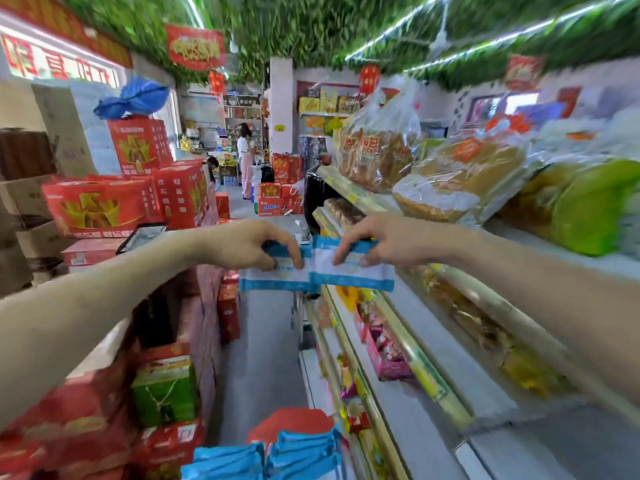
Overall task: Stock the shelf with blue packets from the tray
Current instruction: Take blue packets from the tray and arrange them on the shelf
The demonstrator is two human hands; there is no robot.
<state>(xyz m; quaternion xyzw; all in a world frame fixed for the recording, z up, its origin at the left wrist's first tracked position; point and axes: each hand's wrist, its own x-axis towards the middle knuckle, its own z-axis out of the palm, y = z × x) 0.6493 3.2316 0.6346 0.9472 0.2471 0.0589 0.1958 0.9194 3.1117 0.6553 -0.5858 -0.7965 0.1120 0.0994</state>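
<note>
Two hands, L & R — each gripping 1 blue packet, packets side by side, beside shelf

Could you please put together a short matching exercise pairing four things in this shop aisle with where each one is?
Things:
1. left hand
2. right hand
3. stack of blue packets
4. bagged bread

Places:
A. on the top shelf at the right
B. holding the packet on the left
C. at the bottom edge of the view, below the hands
D. holding the packet on the right

Pairs: 1-B, 2-D, 3-C, 4-A
</note>
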